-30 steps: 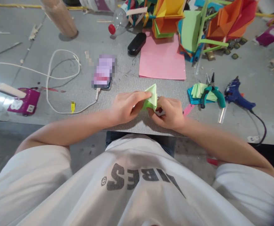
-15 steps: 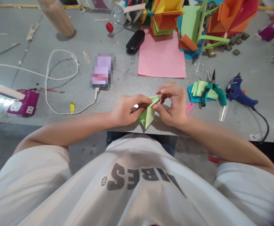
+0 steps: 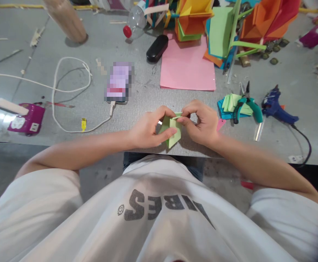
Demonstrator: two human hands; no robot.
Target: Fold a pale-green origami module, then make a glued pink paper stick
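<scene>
A folded piece of light green paper (image 3: 175,135) is held over the front edge of the grey table, between my two hands. My left hand (image 3: 152,127) grips it from the left, thumb on the near face and fingers behind. With thumb and forefinger, my right hand (image 3: 201,122) pinches its upper right edge. Part of the paper is hidden behind my left fingers. Just right of my right hand lies a small pink piece (image 3: 221,124), partly covered by the wrist.
Pink sheets (image 3: 187,69) lie ahead, beside a black case (image 3: 157,48). To the right are teal-handled pliers (image 3: 248,107) on small folded papers and a blue glue gun (image 3: 279,107). A phone (image 3: 119,82) on a white cable sits left. Colourful folded-paper pieces (image 3: 194,18) stand at the back.
My left thumb has moved down onto the paper's near face. The right fingers have closed in on its upper edge. At the back, an orange strip by the green sheets has shifted.
</scene>
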